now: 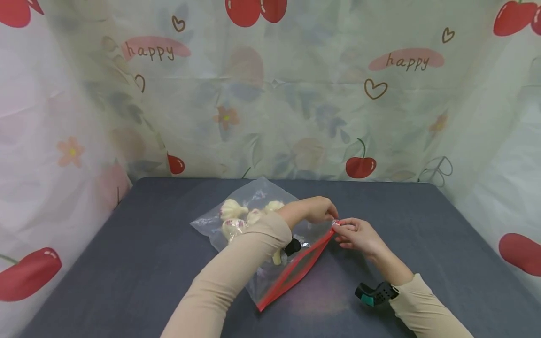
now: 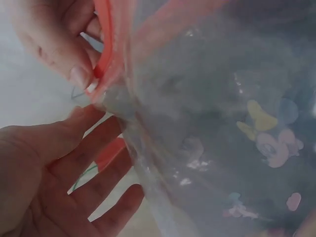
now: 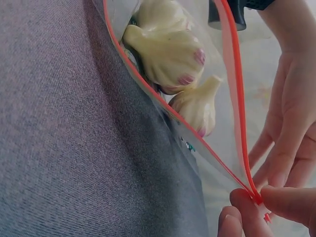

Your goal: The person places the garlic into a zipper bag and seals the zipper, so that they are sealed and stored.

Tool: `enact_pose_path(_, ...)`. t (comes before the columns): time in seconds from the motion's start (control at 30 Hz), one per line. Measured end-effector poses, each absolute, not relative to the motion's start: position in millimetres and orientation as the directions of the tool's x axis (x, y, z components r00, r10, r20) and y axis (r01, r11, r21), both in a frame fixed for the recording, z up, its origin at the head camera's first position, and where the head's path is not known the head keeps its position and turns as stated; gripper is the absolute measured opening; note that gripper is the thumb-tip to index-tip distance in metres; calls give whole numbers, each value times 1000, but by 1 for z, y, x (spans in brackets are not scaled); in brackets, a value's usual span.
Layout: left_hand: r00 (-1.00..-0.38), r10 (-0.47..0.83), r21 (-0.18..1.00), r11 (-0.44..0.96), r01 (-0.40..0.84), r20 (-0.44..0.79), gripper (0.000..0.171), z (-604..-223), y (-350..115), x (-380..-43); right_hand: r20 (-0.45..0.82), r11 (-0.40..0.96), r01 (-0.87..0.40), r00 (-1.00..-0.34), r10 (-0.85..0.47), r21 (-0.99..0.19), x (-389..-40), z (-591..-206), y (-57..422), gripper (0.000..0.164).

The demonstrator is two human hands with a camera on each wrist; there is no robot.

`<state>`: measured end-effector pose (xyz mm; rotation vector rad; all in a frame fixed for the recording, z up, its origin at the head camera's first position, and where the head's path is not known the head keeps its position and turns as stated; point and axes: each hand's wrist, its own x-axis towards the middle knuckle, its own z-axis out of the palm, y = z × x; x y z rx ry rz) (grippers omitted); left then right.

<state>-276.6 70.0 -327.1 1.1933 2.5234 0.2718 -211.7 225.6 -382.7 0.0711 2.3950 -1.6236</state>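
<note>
A clear plastic zip bag (image 1: 263, 190) lies on the table with several garlic bulbs (image 1: 231, 210) inside, also seen through its mouth in the right wrist view. Its red zip strips (image 3: 238, 101) stand apart along the mouth and meet at the far right corner. There my right hand (image 1: 361, 237) pinches the zip's end between thumb and forefinger, by a small white piece (image 2: 92, 86). Just beyond that corner, my left hand (image 1: 310, 209) reaches across the bag and pinches its side edge with thumb and forefinger. Its other fingers (image 2: 106, 190) spread along that edge.
The dark table (image 1: 127, 263) extends around the bag. A printed cloth (image 1: 274, 117) hangs behind and at both sides. A black strapped device (image 1: 376, 294) is on the right wrist, and another black device (image 1: 292, 247) shows beneath the left sleeve.
</note>
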Motion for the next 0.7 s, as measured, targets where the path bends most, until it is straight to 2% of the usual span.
enact_pose_path(0.37,-618,774,307,627,716,-140,19,-334,74,-278,-209,394,154,-973,-101,-906,-211,-383,225,43)
enact_pose_path(0.7,-700,706,338,687,643,-104,13,-337,71,-274,-196,427,128,-974,-117,-895,-211,-382,224,36)
